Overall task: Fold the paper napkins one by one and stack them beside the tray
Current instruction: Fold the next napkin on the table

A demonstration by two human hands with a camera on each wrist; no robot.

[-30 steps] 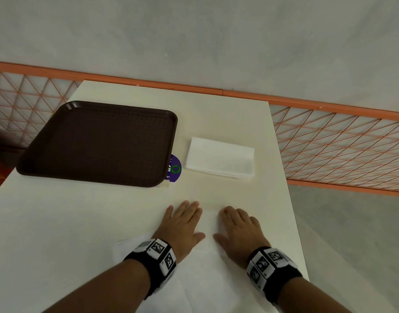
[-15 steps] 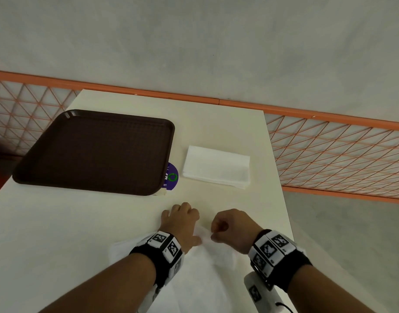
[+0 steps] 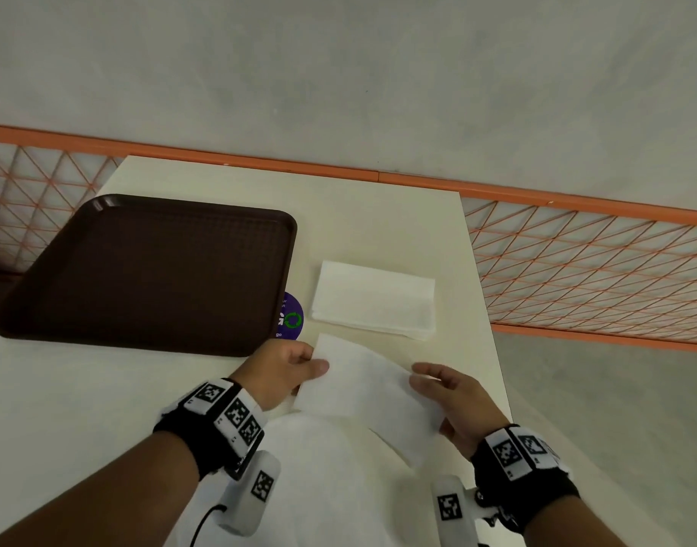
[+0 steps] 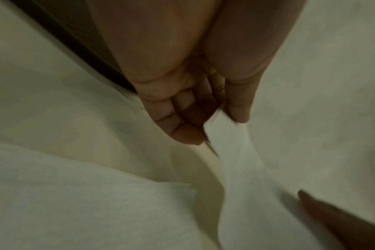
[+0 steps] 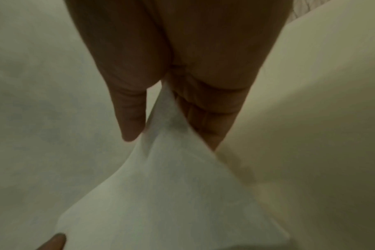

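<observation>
A white paper napkin (image 3: 362,392) is lifted off the table between both hands. My left hand (image 3: 287,369) pinches its left edge between thumb and fingers; the left wrist view shows the napkin (image 4: 229,140) caught there. My right hand (image 3: 445,400) pinches the right edge, and the napkin (image 5: 167,152) hangs from that hand in the right wrist view. Below the lifted sheet lies a pile of unfolded napkins (image 3: 323,487) at the near table edge. A stack of folded napkins (image 3: 374,300) sits just right of the dark brown tray (image 3: 149,270).
A round purple sticker (image 3: 291,317) pokes out from under the tray's right edge. The cream table (image 3: 82,408) ends close to my right hand. An orange lattice railing (image 3: 576,266) runs behind and to the right of the table.
Both hands were flat on the napkin pile, then curled and pinched the top napkin. They have now lifted it off the pile and moved it toward the folded stack.
</observation>
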